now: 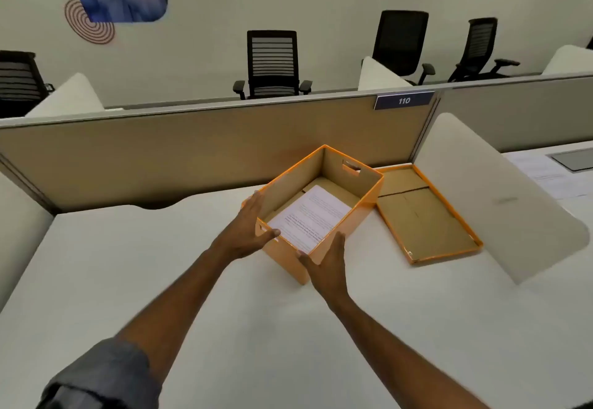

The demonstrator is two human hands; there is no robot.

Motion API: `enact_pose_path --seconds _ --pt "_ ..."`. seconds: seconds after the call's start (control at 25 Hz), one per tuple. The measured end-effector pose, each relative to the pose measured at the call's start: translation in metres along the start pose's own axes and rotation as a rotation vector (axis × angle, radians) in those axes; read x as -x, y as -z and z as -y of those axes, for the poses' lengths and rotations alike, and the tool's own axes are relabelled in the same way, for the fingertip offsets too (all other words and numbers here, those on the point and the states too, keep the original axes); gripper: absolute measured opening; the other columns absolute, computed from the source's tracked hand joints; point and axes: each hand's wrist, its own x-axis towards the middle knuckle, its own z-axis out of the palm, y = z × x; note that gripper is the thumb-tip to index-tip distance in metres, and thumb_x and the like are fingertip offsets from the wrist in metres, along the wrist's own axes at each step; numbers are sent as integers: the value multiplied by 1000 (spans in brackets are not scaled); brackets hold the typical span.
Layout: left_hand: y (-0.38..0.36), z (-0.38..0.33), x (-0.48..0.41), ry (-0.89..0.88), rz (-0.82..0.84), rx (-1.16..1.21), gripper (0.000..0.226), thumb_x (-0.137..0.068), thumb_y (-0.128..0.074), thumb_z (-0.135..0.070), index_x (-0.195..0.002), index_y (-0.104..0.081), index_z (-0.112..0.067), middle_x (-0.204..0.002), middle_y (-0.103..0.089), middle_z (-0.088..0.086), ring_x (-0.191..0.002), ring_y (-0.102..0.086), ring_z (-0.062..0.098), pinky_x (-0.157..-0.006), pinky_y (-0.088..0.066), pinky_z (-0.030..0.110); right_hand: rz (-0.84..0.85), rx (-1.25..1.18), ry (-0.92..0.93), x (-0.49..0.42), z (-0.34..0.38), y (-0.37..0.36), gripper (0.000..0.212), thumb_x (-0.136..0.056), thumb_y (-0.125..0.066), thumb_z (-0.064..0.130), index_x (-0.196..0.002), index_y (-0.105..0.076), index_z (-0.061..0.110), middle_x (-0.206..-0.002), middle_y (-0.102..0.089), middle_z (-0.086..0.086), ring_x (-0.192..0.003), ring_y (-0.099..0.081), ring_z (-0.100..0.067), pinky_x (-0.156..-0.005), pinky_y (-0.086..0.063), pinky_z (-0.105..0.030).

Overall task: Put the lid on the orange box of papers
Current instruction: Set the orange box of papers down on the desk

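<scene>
An orange box point(362, 206) stands uncovered on the white desk, turned at an angle, with printed papers point(309, 216) lying flat inside. My left hand point(253, 229) presses flat against its near-left wall, thumb over the rim. My right hand point(327, 264) cups the box's near corner from the front. The orange lid point(420, 213) lies upside down on the desk just right of the box, brown inside facing up, touching neither hand.
A white side screen point(500, 197) stands right of the lid. A tan partition point(205, 152) runs behind the box. Papers point(545, 177) lie on the neighbouring desk at far right. Black office chairs point(272, 65) stand beyond the partition.
</scene>
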Motion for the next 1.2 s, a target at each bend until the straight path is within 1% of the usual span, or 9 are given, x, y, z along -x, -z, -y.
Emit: enact_pose_path --seconds 0.16,0.36,0.52,0.64,0.8,0.88,0.96,1.08,1.2 --pt "-4 34 -35 133 -18 113 115 -76 -82 -47 -162 -9 -19 -171 -15 4 -157 -17 26 -122 -22 42 -68 -190 -47 -31 -12 -15 91 -79 -87 8 -149 -30 8 -153 -47 -12 -143 -46 -29 -118 -42 -53" --pt "11 70 -87 333 157 138 142 -64 -93 -34 -160 9 -13 -172 0 7 -159 -1 26 -126 -15 44 -94 -322 -64 -61 -23 -31 89 -81 -84 2 -151 -34 23 -147 -49 0 -139 -49 -22 -100 -57 -55" --pt "16 75 -107 325 267 217 120 -67 -92 -29 -160 -18 -16 -164 -33 5 -148 -37 26 -111 -36 34 -65 -317 -113 -70 -27 -30 91 -77 -87 5 -148 -36 31 -143 -55 7 -133 -55 -14 -98 -60 -51" --pt "21 77 -110 246 315 306 76 -69 -91 -27 -137 -57 -25 -136 -66 -3 -126 -61 19 -106 -52 45 -46 -287 -152 -75 -32 -18 91 -78 -84 0 -150 -37 31 -139 -60 8 -129 -58 -14 -101 -58 -43" --pt "24 75 -91 317 246 357 71 -69 -91 -17 -133 -61 -15 -130 -67 3 -126 -60 21 -105 -52 43 52 -208 -187 -79 -36 11 80 -80 -81 -2 -143 -46 33 -123 -68 12 -108 -65 -3 -73 -59 -15" --pt "16 68 -72 386 183 343 73 -65 -93 -14 -130 -59 -8 -129 -67 9 -123 -61 25 -102 -53 44 113 -179 -168 -78 -38 29 77 -77 -79 -4 -138 -51 34 -117 -68 18 -104 -64 1 -64 -55 -9" --pt "5 55 -46 436 127 332 72 -61 -95 -14 -124 -61 -5 -123 -70 11 -116 -66 28 -98 -56 46 192 -135 -141 -73 -38 52 84 -74 -75 -12 -143 -50 29 -125 -67 14 -119 -62 -10 -82 -57 -17" --pt "-14 33 3 486 4 389 69 -57 -98 -16 -117 -64 -5 -117 -72 10 -109 -70 27 -93 -58 44 353 -41 -97 -66 -40 85 90 -72 -70 -19 -149 -47 22 -143 -62 2 -138 -52 -21 -112 -48 -50" --pt "-35 6 63 509 -138 420 69 -57 -97 -15 -116 -64 -3 -115 -71 9 -106 -68 26 -89 -57 38 477 58 -85 -49 -37 101 94 -74 -69 -20 -153 -41 22 -149 -57 1 -145 -46 -19 -119 -41 -53"
